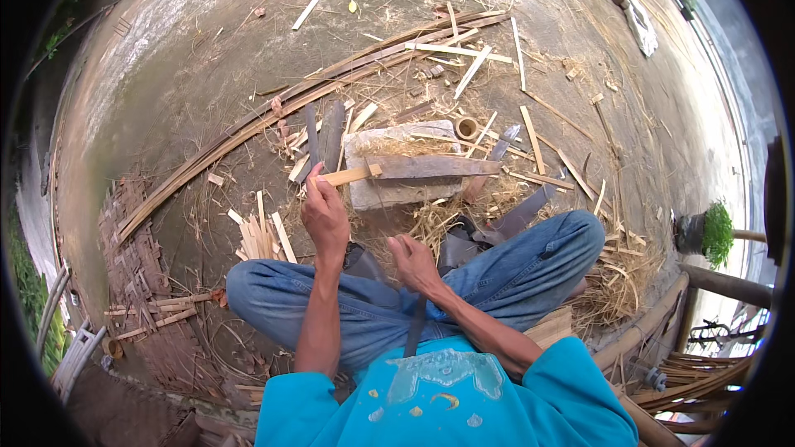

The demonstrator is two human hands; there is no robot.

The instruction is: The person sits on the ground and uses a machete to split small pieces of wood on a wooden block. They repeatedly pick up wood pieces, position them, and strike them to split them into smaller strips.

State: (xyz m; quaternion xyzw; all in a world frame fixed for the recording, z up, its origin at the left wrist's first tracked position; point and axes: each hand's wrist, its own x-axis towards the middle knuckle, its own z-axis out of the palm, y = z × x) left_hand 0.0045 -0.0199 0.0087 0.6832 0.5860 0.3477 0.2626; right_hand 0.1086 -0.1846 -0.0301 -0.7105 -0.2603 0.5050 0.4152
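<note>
My left hand (324, 213) is closed around one end of a short, pale bamboo strip (352, 175). The strip's other end lies against a long grey-brown wooden piece (431, 167), which rests across a pale stone block (362, 194). Nearer my body, my right hand (414, 263) is curled shut on what looks like a long-handled knife; its dark handle (416, 327) runs back toward my shirt. A thin edge, apparently the blade, reaches up toward the strip, but much of it is hard to make out. Shavings (399, 146) lie on the block.
Long split bamboo lengths (273, 108) curve over the ground at the left. Cut strips (265, 236) are heaped by my left knee. A hollow bamboo piece (467, 128) stands beside the block. Shavings (621, 290) pile up by my right knee, and a potted plant (716, 233) is far right.
</note>
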